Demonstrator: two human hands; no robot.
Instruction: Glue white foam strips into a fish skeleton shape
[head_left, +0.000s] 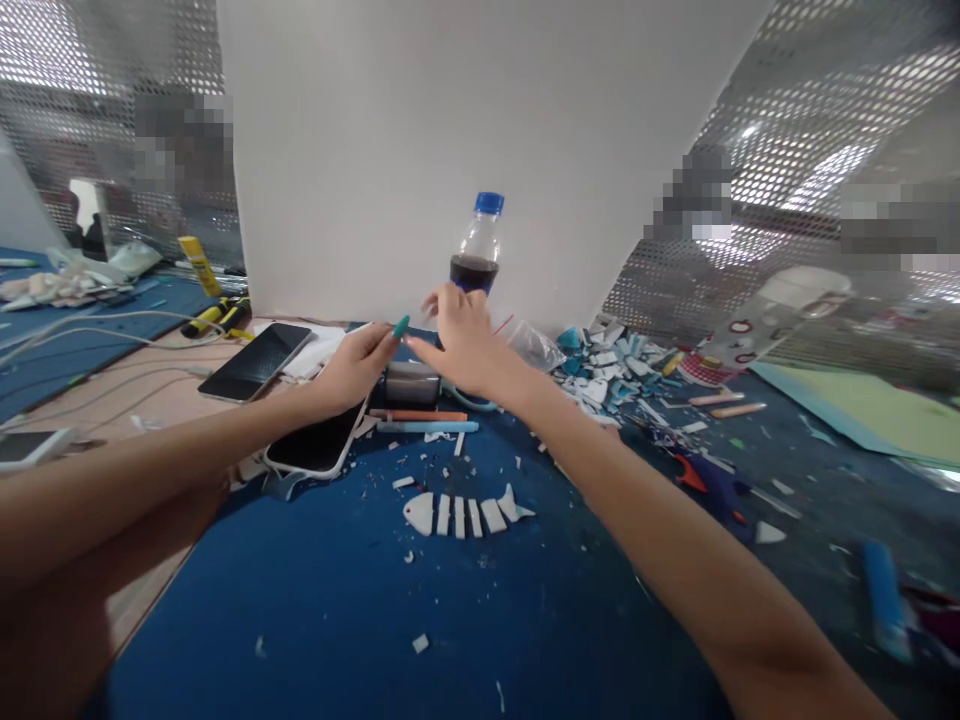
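My left hand (352, 365) is closed round a small teal-tipped tool (401, 326), its tip pointing up and right. My right hand (461, 340) is stretched forward with its fingers spread, just in front of a plastic bottle (478, 245) of dark drink with a blue cap. Between and below the hands sits a small grey box (411, 383). An orange pen (420, 415) and a light blue pen (427, 427) lie in front of it. Nearer me, white cut pieces form a fish skeleton (465, 513) on the blue mat (337, 600).
A phone (315, 445) lies under my left wrist, another phone (256, 362) further left, a third (30, 447) at the left edge. A heap of white and teal scraps (607, 370) is right of the bottle. A white board (480, 130) stands behind.
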